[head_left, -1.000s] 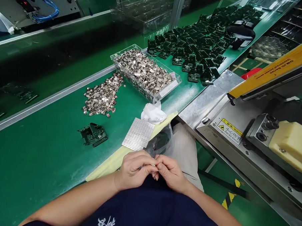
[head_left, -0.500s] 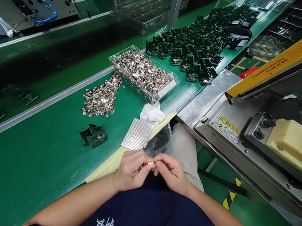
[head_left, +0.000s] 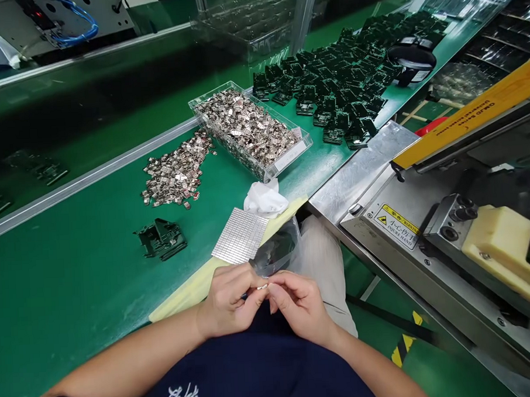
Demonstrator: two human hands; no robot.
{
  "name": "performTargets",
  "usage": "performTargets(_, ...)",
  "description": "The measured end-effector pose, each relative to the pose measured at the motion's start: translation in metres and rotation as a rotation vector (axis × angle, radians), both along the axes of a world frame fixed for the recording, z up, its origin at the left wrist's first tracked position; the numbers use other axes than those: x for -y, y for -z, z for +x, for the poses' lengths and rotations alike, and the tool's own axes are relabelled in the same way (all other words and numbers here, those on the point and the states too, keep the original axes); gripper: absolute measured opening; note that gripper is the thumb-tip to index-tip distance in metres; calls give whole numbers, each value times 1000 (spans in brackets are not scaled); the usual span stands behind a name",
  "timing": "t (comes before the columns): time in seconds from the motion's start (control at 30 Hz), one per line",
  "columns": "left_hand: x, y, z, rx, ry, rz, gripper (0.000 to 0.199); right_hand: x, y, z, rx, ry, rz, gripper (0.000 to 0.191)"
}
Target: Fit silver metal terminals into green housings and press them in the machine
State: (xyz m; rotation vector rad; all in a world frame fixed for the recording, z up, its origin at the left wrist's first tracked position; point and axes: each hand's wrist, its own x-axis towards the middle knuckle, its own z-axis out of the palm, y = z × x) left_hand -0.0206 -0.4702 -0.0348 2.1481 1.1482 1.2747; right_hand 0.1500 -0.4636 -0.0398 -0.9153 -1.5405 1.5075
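Note:
My left hand [head_left: 234, 296] and my right hand [head_left: 298, 302] meet fingertip to fingertip in front of my body. Pinched in the left fingers is a small silvery-white piece [head_left: 262, 287], mostly covered. The right thumb and index finger are closed against its end; whether they grip it too is hard to see. Just beyond the hands lies a sheet of small silver rectangles [head_left: 240, 236] at the table's near edge. Behind that sheet is a crumpled white cloth [head_left: 265, 199]. A clear plastic bag [head_left: 278, 247] hangs below the edge, close to my fingers.
A clear bin [head_left: 285, 161] full of small metal parts stands ahead, beside a loose metal-part pile [head_left: 173, 172]. One dark green part [head_left: 161, 239] sits at left; many similar parts [head_left: 331, 96] cover the far right. A machine [head_left: 424, 215] with a warning label flanks my right side.
Both hands stay pinched together, with only a slight shift of the fingers around the small piece. The whole view has moved a little as the head turned.

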Motion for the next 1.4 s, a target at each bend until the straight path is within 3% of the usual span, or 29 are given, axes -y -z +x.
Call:
performTargets(0.33,0,1,0,-16,-37,31,21,2,2,-3,15,32,-45,20)
performTargets(0.53,-3,3,-4,-139,12,136,11,-1,2,-4,-91,-26,-227,15)
performTargets(0.7,4,-6,-21,-190,18,163,7,-3,3,-2,-103,16,-291,15)
performTargets(0.8,30,-7,-61,-238,-222,56,5,-5,5,-1,-109,36,-261,13)
performTargets(0.93,78,6,-142,-528,-878,-73,8,-9,9,-8,-195,-9,-296,13)
performTargets(1.03,105,19,-199,-667,-1177,-105,16,-12,7,-18,-312,-48,-424,13)
performTargets(1.17,117,24,-234,-733,-1309,-279,27,-14,-2,-29,-425,-31,-638,16)
performTargets(1.3,114,18,-231,-695,-1298,-397,31,-13,-8,-31,-436,13,-691,22)
performTargets(1.4,113,18,-230,-682,-1296,-388,27,-13,-8,-30,-422,30,-698,25)
